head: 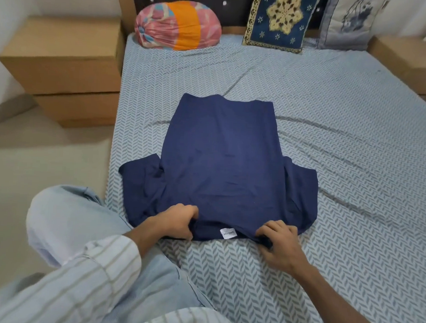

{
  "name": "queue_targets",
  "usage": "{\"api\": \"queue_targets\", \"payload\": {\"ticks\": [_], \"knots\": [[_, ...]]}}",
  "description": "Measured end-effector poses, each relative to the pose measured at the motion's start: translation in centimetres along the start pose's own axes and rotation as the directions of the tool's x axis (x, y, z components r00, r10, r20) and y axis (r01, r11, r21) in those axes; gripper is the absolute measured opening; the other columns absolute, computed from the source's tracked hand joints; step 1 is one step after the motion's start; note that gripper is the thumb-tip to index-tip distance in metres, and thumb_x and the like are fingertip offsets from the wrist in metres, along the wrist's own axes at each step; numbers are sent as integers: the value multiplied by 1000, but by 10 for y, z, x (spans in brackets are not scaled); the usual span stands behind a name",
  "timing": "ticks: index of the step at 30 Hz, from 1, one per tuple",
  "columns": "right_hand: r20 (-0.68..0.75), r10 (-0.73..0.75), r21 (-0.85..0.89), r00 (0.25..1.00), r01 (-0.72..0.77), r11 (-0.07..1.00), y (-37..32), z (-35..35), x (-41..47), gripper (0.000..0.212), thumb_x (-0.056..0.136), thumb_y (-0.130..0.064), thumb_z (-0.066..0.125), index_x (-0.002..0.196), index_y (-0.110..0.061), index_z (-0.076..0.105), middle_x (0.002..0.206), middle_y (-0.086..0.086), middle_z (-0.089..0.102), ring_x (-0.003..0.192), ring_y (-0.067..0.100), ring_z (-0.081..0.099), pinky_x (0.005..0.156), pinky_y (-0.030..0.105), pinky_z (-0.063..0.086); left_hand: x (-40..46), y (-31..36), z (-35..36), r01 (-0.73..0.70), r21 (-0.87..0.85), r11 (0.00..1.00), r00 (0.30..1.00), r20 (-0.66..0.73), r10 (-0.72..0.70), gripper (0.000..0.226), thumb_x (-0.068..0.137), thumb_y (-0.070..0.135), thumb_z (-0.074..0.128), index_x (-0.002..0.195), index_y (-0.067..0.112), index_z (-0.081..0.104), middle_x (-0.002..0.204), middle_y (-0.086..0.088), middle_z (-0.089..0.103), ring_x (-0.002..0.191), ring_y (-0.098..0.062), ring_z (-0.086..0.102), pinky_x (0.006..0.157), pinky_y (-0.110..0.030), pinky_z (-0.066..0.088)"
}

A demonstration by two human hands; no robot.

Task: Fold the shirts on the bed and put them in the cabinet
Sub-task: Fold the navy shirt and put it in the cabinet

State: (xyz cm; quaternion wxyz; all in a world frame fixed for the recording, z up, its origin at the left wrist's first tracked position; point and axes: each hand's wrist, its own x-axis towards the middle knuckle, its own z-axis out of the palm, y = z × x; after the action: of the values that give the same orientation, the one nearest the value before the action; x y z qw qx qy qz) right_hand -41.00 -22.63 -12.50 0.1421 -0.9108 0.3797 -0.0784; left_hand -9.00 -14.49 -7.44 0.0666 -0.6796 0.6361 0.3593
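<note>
A navy blue shirt [222, 157] lies spread on the bed [331, 117], collar end toward me, with a small white label [228, 233] showing at the near edge. Its sleeves stick out to the left and right. My left hand [177, 221] grips the near edge of the shirt left of the label, fingers curled into the cloth. To the right of the label, my right hand [278, 242] pinches the same edge with bent fingers. My knee in pale jeans rests on the bed's left corner.
A pink and orange bolster [177, 25], a blue patterned cushion [279, 20] and a grey pillow [347, 20] lean at the headboard. Wooden side units [65, 57] flank the bed on both sides. Pale floor lies to the left. No cabinet is in view.
</note>
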Motion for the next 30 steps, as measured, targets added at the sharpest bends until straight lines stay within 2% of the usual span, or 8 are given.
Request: {"api": "queue_targets", "payload": {"ticks": [5,8,13,16,20,25,28,30], "knots": [[73,-70,108,995,62,992,2,-4,-15,20,57,-26,61,74,-34,54,75,-20,50,76,1,44,69,36,35,-12,10,6,-140,17,990,967,218,133,27,72,10,70,95,23,74,68,16,58,62,-2,53,55,-10,40],[130,-139,133,982,122,984,12,-2,-27,17,70,-45,72,70,-35,58,73,-22,53,72,-1,46,70,36,39,-15,11,14,-124,85,989,937,338,89,19,71,24,77,90,26,77,74,16,67,71,-3,60,70,-24,57],[-245,286,321,926,-201,925,23,-18,-4,18,85,-22,74,70,-20,64,71,-10,57,65,10,54,66,19,42,8,32,5,-184,56,981,982,50,182,15,75,37,74,75,23,69,67,14,60,64,-7,54,67,-25,49],[-258,648,407,717,-527,746,48,-34,19,8,86,-16,73,92,-15,69,90,0,62,75,17,60,75,17,40,33,61,6,-259,-20,966,965,-37,258,9,84,33,71,90,25,70,85,12,63,78,-10,57,76,-29,50],[101,930,692,353,-697,189,100,-43,48,42,69,-38,77,99,-12,64,100,9,69,89,26,65,79,38,51,62,117,27,-338,-96,936,941,-8,339,30,87,35,72,113,19,69,107,1,67,97,-19,62,85,-32,50],[317,880,790,353,-612,-39,129,-56,91,35,74,-24,86,100,-7,71,95,6,73,81,17,69,59,24,58,84,163,55,-263,-68,962,963,37,266,57,81,47,75,125,17,54,118,-5,58,110,-25,51,88,-38,47],[329,885,769,331,-637,-48,129,-62,106,23,81,-11,79,100,-9,66,87,4,67,69,12,61,40,14,45,90,172,57,-201,-31,979,979,26,202,35,85,36,70,115,19,60,117,-3,57,113,-27,49,93,-40,46],[346,886,803,309,-586,-109,131,-68,106,17,82,-6,69,99,-8,65,84,6,66,70,16,61,51,20,53,93,171,56,-179,-84,980,982,46,183,20,88,24,64,107,22,68,115,1,61,114,-27,50,93,-38,45]]}}
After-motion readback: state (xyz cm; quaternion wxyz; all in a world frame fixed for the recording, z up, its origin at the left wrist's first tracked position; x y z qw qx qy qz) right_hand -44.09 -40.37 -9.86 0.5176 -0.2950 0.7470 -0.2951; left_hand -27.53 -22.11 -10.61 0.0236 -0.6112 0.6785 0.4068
